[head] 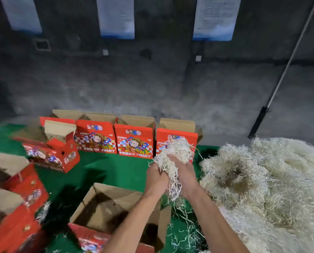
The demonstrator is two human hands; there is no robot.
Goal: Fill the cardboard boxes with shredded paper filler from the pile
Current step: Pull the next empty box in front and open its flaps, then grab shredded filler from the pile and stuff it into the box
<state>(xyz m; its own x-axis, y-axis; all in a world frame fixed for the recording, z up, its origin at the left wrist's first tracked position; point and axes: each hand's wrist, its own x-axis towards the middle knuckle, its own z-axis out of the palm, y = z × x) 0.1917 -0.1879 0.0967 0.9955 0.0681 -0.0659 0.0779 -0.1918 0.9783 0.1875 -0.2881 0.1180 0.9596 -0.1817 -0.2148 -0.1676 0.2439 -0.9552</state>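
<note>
Pale shredded paper filler (172, 157) is bunching in both my hands, left hand (157, 177) and right hand (186, 175), fingers grasping it, centre of frame. I am thinking to carry it lower left, over the open cardboard box (116, 212), keeping loose strands gathered before releasing inside.

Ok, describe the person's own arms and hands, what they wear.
Both forearms are bare as far as the view shows: no sleeves in sight. The left hand and right hand wear no gloves. No watch, ring or band shows on either wrist, though the picture is somewhat blurred.
</note>
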